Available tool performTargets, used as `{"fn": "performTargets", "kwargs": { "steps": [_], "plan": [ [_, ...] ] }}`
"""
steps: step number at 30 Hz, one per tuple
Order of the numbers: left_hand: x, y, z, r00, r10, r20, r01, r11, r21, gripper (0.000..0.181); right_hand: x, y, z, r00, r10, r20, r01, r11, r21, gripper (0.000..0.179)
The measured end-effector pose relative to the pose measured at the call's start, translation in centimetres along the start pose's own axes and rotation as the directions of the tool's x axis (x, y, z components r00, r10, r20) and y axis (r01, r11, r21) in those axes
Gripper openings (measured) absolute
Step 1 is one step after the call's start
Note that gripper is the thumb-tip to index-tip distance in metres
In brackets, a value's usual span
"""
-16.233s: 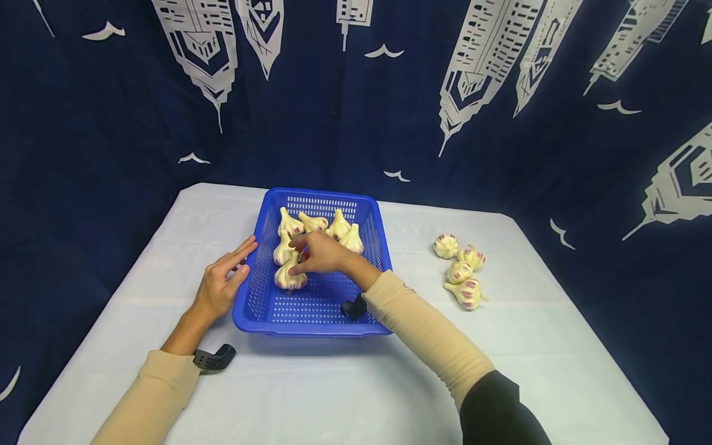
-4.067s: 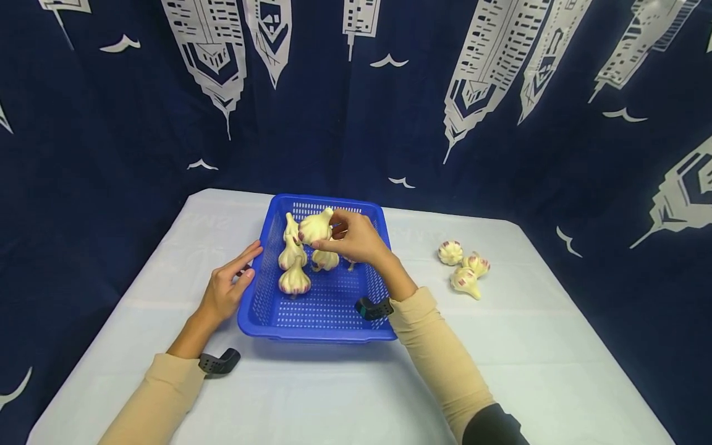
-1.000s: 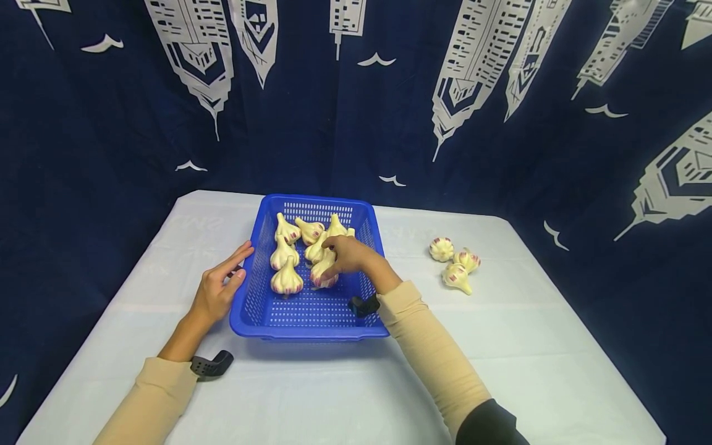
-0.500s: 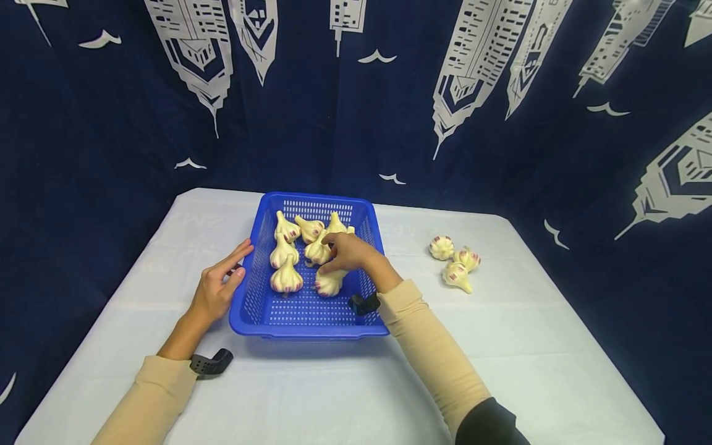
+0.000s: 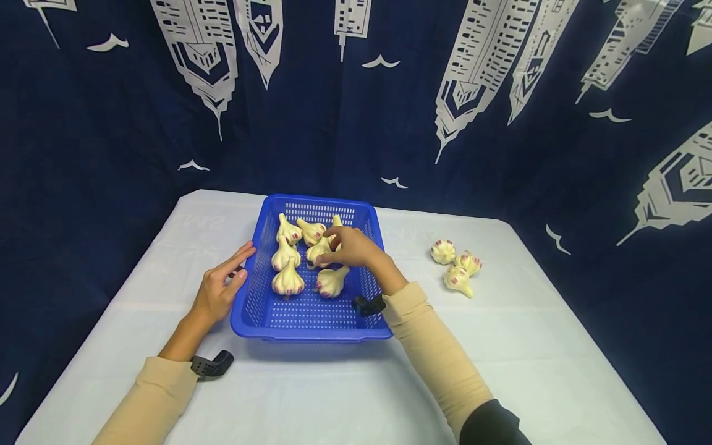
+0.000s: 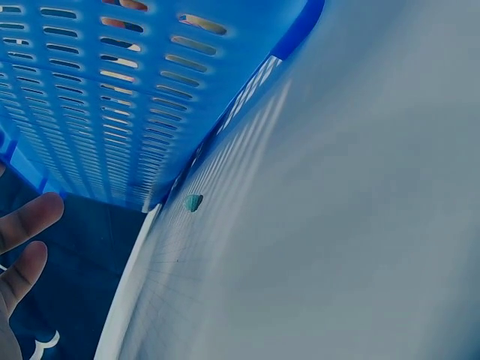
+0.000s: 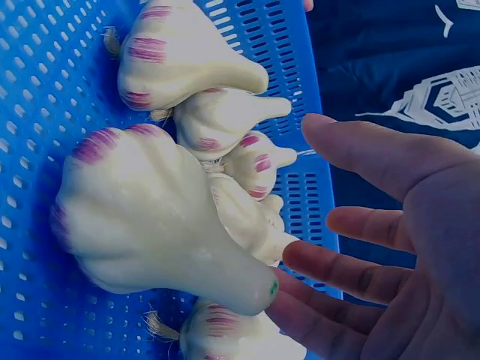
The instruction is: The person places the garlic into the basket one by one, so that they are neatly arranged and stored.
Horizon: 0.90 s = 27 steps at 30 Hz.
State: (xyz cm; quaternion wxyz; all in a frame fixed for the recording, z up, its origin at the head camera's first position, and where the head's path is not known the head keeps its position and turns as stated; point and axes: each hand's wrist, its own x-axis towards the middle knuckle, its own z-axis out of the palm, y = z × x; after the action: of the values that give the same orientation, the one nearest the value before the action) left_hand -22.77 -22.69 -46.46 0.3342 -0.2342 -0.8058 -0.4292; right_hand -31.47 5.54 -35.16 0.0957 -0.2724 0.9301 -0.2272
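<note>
A blue perforated basket (image 5: 311,334) holds several garlic bulbs, cream with purple streaks. My right hand (image 5: 350,247) is over the basket with its fingers spread and nothing between them; in the right wrist view its fingertips (image 7: 315,259) are close to the neck of the nearest garlic bulb (image 7: 142,214). In the head view that garlic bulb (image 5: 331,282) lies at the front of the middle row, neck to the upper right. Left of it stands another garlic bulb (image 5: 288,281), neck up. My left hand (image 5: 217,290) rests against the basket's left rim, fingers extended.
Three garlic bulbs (image 5: 457,279) lie grouped on the white tablecloth (image 5: 528,346) right of the basket. Dark straps sit at both wrists. A navy curtain (image 5: 334,123) with white building prints hangs behind the table.
Since a second ago, the right hand has let go of the front garlic bulb and lifted off it. Earlier that hand carried a bulb; the table group has shrunk to three. The left hand stays put.
</note>
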Motion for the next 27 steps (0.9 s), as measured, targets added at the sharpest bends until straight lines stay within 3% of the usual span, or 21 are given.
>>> {"fn": "performTargets", "kwargs": {
  "steps": [6,16,27],
  "plan": [
    [0.1,0.1,0.2,1.0,0.009,0.004,-0.009,1.0,-0.002,0.044,-0.5,1.2,-0.9,0.999,0.021,-0.036,-0.019,0.997,0.077,0.065],
    [0.1,0.0,0.1,1.0,0.019,-0.012,-0.019,1.0,0.008,0.045,-1.9,2.5,-3.6,0.993,-0.028,-0.111,0.036,0.997,0.069,0.064],
    [-0.1,-0.1,0.2,1.0,0.019,-0.011,-0.019,1.0,-0.003,0.044,-4.6,3.8,-5.5,0.988,-0.002,-0.154,0.018,0.995,0.098,0.061]
  ]
}}
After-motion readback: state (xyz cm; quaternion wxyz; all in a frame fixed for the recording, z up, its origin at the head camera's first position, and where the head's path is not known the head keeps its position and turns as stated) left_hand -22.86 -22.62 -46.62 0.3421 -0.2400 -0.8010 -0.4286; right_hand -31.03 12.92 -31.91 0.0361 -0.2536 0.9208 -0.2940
